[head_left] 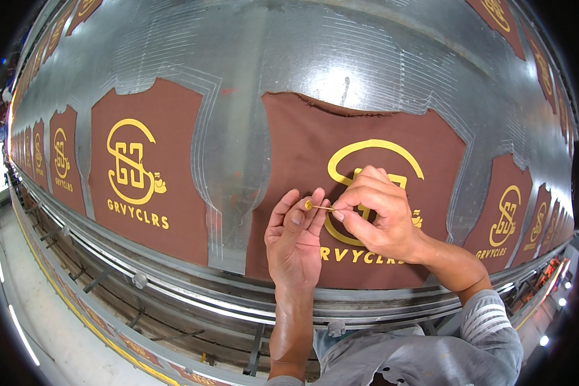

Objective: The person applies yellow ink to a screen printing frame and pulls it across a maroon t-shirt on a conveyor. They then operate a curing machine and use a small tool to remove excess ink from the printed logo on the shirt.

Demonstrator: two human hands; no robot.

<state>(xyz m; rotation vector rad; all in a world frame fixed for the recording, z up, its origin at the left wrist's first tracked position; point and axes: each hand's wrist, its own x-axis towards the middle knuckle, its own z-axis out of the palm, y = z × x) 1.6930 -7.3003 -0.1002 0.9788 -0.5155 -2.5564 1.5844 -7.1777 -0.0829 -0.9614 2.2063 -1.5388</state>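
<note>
My right hand (383,212) pinches the end of a thin, pale stick (321,207) between thumb and fingertips. At its other end is a small yellow blob (308,204), set between the thumb and fingers of my left hand (294,241). The left palm faces up with its fingers bent. What the yellow blob is made of cannot be made out. Both hands are over a brown cut fabric piece (289,154) that lies flat on a grey table. It bears a yellow printed emblem (373,147), partly hidden by my right hand. The fabric's top edge curls up slightly.
Another brown printed piece (148,161) lies to the left, and a further one (500,215) to the right. More pieces run along the long grey table (238,77) and its far side. A metal rail (225,305) follows the near edge, beside my body.
</note>
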